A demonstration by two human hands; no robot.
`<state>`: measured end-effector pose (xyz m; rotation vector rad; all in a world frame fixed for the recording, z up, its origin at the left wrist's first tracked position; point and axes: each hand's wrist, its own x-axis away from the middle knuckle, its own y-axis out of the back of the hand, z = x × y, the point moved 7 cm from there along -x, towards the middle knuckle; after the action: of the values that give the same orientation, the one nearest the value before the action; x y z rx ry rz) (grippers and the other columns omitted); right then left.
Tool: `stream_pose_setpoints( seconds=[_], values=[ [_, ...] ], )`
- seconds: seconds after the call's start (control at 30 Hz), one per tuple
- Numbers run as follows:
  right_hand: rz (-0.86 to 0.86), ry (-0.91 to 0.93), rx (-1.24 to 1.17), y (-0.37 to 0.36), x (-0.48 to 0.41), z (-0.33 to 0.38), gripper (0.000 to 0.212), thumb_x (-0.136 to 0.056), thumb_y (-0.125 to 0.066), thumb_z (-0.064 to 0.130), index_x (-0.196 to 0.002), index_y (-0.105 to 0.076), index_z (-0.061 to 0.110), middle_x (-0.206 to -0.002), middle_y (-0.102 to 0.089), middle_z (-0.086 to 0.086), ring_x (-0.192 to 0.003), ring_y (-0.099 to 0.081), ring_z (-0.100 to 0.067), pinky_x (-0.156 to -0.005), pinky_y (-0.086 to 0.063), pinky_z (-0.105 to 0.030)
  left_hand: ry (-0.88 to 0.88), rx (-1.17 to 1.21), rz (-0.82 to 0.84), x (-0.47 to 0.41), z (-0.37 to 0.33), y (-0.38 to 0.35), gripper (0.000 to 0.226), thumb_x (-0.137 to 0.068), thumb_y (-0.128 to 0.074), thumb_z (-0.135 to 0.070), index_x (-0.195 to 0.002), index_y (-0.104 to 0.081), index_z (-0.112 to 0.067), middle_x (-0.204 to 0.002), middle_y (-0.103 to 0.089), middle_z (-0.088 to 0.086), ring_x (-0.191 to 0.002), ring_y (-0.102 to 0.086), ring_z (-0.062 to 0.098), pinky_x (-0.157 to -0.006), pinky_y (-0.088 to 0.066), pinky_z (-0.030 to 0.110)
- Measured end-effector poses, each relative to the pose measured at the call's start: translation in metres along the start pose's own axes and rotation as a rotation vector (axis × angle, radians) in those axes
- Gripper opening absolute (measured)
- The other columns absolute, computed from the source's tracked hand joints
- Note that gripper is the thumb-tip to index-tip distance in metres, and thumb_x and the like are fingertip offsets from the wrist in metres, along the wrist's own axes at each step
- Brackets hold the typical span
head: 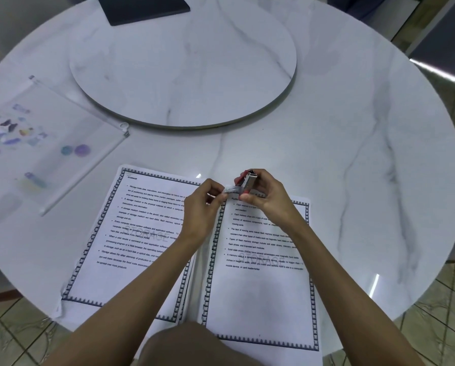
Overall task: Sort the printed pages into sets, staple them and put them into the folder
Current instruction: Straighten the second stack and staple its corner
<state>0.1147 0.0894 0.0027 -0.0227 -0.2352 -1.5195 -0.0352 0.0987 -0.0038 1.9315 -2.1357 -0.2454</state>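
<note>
Two stacks of printed pages with dark patterned borders lie side by side at the table's near edge: the left stack (131, 233) and the right stack (263, 286). Above their top edges my right hand (266, 196) grips a small red and silver stapler (247, 180), held up off the paper. My left hand (202, 204) pinches a short silvery strip of staples (231, 190) at the stapler's side. A clear zip folder (36, 143) with colourful stickers lies flat at the left of the table.
A round marble turntable (184, 62) fills the middle of the white marble table (353, 154). A dark flat rectangular object (142, 7) rests at the far edge. Tiled floor shows beyond the near table edge.
</note>
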Motion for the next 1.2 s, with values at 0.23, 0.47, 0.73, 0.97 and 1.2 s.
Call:
stream_pose_setpoints(
  seconds=[0.23, 0.47, 0.73, 0.97, 1.2],
  values=[
    [0.053, -0.026, 0.105, -0.001, -0.003, 0.001, 0.038, -0.077, -0.068, -0.001, -0.103, -0.055, 0.024, -0.106, -0.067, 0.006, -0.105, -0.063, -0.010, -0.093, -0.047, -0.024, -0.016, 0.022, 0.038, -0.001, -0.002, -0.001, 0.025, -0.085, -0.064, -0.013, -0.071, -0.053, -0.030, -0.071, -0.058, -0.012, -0.064, -0.052, -0.003, -0.061, -0.039, 0.006],
    [0.119, -0.051, 0.241, -0.001, -0.009, 0.005, 0.033, -0.078, -0.070, 0.008, -0.100, -0.057, 0.028, -0.103, -0.065, 0.007, -0.101, -0.059, -0.005, -0.087, -0.044, -0.012, -0.007, 0.037, 0.062, -0.002, -0.001, -0.003, 0.023, -0.085, -0.064, -0.014, -0.070, -0.052, -0.027, -0.069, -0.059, -0.011, -0.062, -0.052, -0.005, -0.063, -0.041, 0.007],
    [0.142, -0.065, 0.298, -0.008, -0.007, 0.004, 0.024, -0.089, -0.059, 0.016, -0.112, -0.057, 0.022, -0.099, -0.063, 0.006, -0.077, -0.065, -0.013, -0.083, -0.052, -0.023, 0.037, 0.060, 0.075, -0.002, 0.006, -0.003, 0.014, -0.086, -0.063, -0.014, -0.075, -0.054, -0.018, -0.071, -0.060, -0.007, -0.062, -0.053, -0.005, -0.062, -0.041, 0.005],
    [0.265, -0.120, 0.457, -0.008, -0.011, 0.004, 0.046, -0.082, -0.068, 0.018, -0.125, -0.053, 0.022, -0.119, -0.061, 0.006, -0.113, -0.053, -0.006, -0.091, -0.039, -0.010, 0.093, 0.057, 0.044, -0.002, 0.014, 0.000, 0.008, -0.087, -0.062, -0.013, -0.080, -0.056, -0.013, -0.073, -0.060, -0.005, -0.070, -0.056, 0.007, -0.063, -0.043, 0.005],
    [0.257, -0.106, 0.461, -0.013, -0.017, 0.008, 0.040, -0.079, -0.069, 0.014, -0.116, -0.057, 0.022, -0.115, -0.064, 0.004, -0.114, -0.055, -0.011, -0.096, -0.040, -0.020, 0.098, 0.084, 0.053, -0.002, 0.010, 0.001, 0.019, -0.087, -0.061, -0.011, -0.073, -0.055, -0.023, -0.072, -0.063, -0.005, -0.067, -0.058, 0.004, -0.065, -0.045, 0.008]
  ],
)
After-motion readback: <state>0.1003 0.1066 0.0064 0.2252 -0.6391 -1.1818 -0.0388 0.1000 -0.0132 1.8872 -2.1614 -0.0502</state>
